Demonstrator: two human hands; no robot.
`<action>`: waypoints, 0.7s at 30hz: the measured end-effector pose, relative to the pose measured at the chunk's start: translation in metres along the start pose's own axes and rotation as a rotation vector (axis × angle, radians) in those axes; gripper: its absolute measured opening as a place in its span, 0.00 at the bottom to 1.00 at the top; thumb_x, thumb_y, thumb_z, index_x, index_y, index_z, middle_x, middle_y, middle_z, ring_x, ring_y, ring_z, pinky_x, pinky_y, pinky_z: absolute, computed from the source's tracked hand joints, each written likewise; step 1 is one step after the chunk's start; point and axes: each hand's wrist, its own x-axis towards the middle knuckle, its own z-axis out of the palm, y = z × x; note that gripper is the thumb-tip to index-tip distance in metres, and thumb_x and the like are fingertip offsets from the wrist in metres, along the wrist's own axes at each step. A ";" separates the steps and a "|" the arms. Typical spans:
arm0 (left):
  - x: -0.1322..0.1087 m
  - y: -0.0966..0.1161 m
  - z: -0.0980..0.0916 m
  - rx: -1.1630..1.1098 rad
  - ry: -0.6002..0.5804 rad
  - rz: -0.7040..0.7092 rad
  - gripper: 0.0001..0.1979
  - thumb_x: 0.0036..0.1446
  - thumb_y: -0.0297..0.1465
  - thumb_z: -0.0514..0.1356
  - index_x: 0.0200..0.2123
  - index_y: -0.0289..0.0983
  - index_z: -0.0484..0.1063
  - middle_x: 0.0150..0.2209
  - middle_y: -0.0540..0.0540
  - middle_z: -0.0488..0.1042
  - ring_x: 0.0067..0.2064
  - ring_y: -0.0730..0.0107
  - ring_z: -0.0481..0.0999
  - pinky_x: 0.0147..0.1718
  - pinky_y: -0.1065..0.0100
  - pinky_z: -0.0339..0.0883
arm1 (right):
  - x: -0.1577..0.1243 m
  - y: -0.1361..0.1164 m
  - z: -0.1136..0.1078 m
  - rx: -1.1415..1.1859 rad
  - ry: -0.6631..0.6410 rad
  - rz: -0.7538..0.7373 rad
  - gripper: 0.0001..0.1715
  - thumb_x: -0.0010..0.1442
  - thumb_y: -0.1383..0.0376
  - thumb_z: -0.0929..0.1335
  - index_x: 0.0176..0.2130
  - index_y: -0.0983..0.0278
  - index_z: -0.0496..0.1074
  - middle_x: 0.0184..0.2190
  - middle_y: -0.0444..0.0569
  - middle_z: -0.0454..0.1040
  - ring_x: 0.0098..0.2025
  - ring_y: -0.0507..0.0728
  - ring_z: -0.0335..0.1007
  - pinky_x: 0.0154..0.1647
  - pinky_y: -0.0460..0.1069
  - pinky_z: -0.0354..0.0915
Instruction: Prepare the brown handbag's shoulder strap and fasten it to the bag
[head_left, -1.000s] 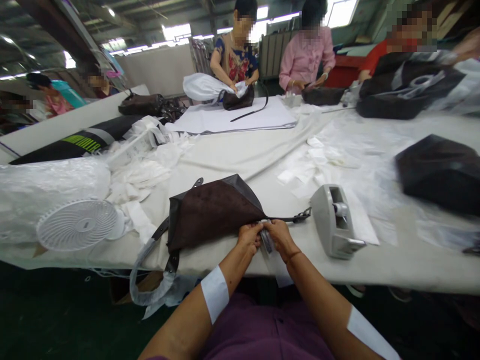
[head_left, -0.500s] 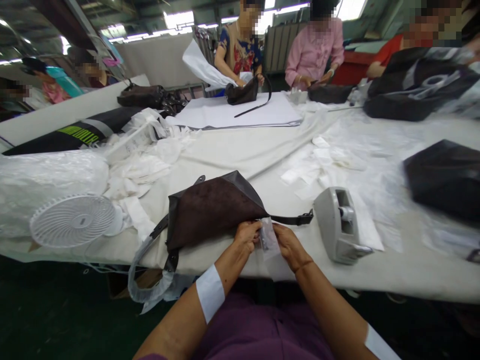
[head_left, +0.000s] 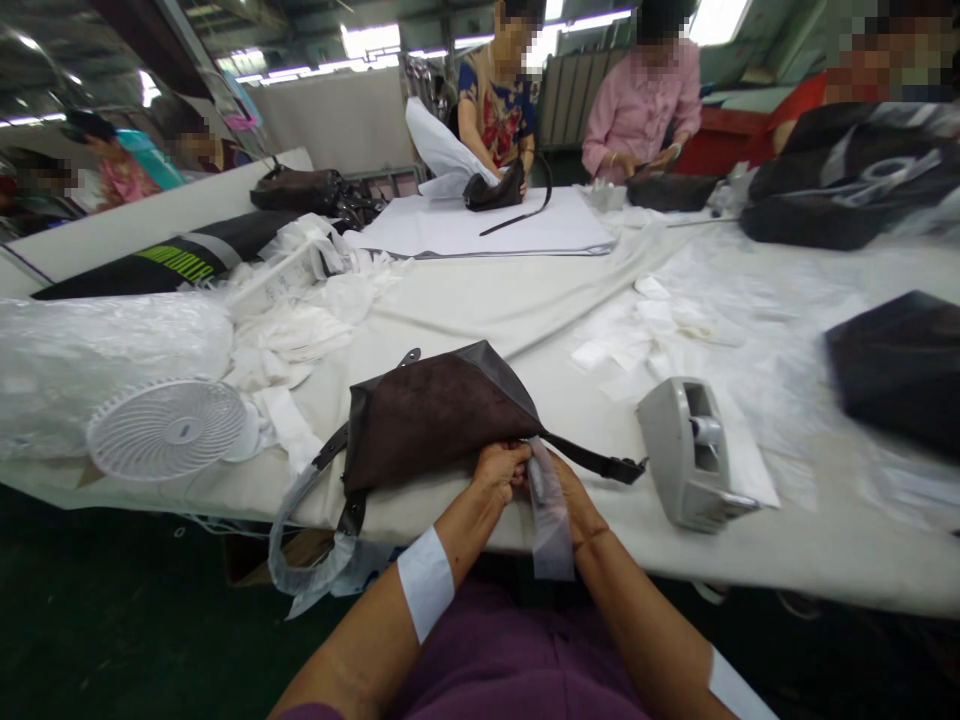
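Note:
A dark brown handbag (head_left: 435, 420) with black ends lies near the table's front edge. At its lower right corner my left hand (head_left: 501, 470) has its fingers closed in a pinch; what exactly is between them is hidden. Close beside it, my right hand (head_left: 566, 490) is closed on a strip of translucent wrap (head_left: 550, 520) that hangs down over the table edge. The right fingertips are partly covered by this strip. A dark strap (head_left: 592, 458) runs right from the bag, and a wrapped strap loop (head_left: 281, 535) droops off the edge at the left.
A grey tape dispenser (head_left: 686, 455) stands right of the hands, a white fan (head_left: 169, 430) at the left. Crumpled wrapping (head_left: 292, 335) and loose film (head_left: 720, 320) lie around. Another dark bag (head_left: 900, 365) is at the right. Two co-workers handle bags across the table.
My hands have come closer together at the bag's corner. The translucent strip now hangs longer and lower, in front of my right hand. The whole view has shifted slightly.

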 end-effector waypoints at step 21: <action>-0.015 0.004 -0.003 0.043 -0.032 0.011 0.26 0.35 0.52 0.67 0.22 0.32 0.71 0.19 0.49 0.68 0.20 0.75 0.65 0.20 0.72 0.55 | -0.019 -0.059 -0.004 -0.412 -0.031 -0.083 0.17 0.61 0.54 0.64 0.38 0.64 0.73 0.40 0.49 0.75 0.39 0.56 0.70 0.37 0.48 0.68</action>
